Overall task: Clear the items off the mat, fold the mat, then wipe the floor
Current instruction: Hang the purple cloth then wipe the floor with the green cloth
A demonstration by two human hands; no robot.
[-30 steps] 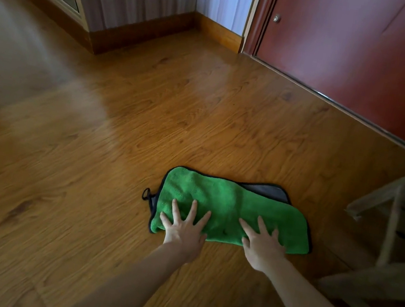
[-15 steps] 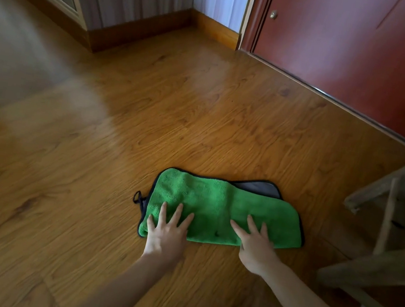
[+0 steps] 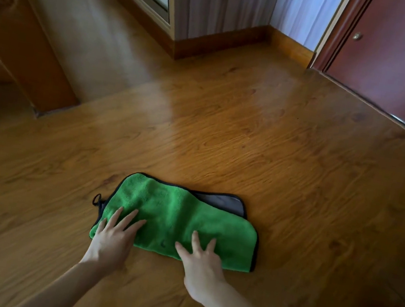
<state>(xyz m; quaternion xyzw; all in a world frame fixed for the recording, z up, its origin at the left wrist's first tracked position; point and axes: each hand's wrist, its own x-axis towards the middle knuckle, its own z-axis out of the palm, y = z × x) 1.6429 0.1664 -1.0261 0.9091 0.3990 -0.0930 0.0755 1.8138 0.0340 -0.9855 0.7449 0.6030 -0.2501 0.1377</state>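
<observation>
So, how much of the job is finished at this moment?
Clearing and folding look done: no mat or loose items are in view on the wooden floor. Wiping is in hand: the left hand and the right hand both press flat, fingers spread, on the near edge of a folded green cloth. How much floor remains cannot be judged.

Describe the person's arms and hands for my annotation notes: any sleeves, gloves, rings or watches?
Both forearms are bare as far as the frame shows, with no sleeves in view. The left hand and right hand wear no gloves. No ring, watch or bracelet shows on the fingers or wrists. The nails look short and unpainted.
</observation>
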